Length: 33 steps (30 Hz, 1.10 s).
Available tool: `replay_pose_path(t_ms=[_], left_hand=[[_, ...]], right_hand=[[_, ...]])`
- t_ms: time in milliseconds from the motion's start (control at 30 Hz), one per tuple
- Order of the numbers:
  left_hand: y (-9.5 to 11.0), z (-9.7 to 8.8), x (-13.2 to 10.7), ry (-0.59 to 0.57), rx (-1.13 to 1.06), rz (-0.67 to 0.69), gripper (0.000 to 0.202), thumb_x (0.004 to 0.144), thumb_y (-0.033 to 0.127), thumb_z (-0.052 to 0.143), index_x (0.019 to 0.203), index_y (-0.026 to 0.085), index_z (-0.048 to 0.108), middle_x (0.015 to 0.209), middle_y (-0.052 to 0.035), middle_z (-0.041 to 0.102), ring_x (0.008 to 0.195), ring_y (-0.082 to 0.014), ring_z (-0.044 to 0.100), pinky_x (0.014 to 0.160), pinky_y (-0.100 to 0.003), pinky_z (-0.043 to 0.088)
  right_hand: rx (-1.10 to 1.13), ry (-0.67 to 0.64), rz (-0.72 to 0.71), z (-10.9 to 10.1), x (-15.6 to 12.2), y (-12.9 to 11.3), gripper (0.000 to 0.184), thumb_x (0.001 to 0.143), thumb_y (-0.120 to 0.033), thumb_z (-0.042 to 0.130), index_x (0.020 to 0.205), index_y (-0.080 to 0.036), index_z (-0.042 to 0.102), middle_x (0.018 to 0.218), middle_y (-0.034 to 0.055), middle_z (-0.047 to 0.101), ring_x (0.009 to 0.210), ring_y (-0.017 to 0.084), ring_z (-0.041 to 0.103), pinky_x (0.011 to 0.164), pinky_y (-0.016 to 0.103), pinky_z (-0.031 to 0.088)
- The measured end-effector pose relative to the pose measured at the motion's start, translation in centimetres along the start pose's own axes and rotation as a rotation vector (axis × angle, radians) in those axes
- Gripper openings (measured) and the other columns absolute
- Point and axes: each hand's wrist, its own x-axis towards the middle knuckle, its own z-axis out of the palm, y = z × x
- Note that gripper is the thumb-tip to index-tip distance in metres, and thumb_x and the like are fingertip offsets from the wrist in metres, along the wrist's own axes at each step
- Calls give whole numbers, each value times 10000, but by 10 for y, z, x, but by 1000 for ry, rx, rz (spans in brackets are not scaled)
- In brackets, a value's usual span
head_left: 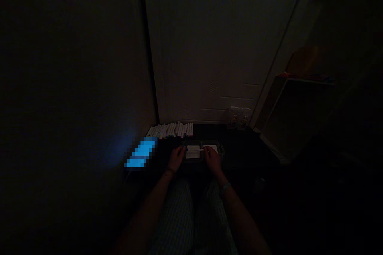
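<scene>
The room is very dark. My left hand (pixel 177 157) rests at the left end of a small dark open case (pixel 220 149) lying on the floor, fingers curled against its edge. My right hand (pixel 212 158) sits over the case's right half, fingers bent on a thin white stick-like piece (pixel 195 150) that lies across the pale inserts inside. What the fingers grip is too dim to make out clearly. A bracelet is on each wrist.
A row of several white tubes or markers (pixel 171 129) lies behind the case by the wall. A glowing blue screen (pixel 141 152) sits left. Two small packets (pixel 239 118) stand against the door. A shelf unit (pixel 287 119) stands right. My checked trouser legs (pixel 185 215) are below.
</scene>
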Motion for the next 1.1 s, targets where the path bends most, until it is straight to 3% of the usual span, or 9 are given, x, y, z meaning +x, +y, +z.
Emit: replay_pose_path(t_ms=[400, 1100], left_hand=[[1, -1, -1, 11, -50, -13, 370, 763, 438, 408, 930, 165, 593, 878, -52, 616, 852, -173, 540, 779, -293, 399], [6, -1, -1, 8, 58, 19, 342, 779, 406, 390, 911, 168, 596, 867, -54, 619, 834, -176, 538, 770, -286, 400]], right_hand=[[-5, 3, -8, 0, 0, 1, 307, 868, -328, 296, 987, -206, 551, 950, 42, 590, 885, 152, 528, 766, 250, 376], [-43, -25, 0, -3, -1, -1, 322, 877, -343, 279, 938, -206, 564, 887, 35, 600, 815, 142, 538, 714, 229, 376]])
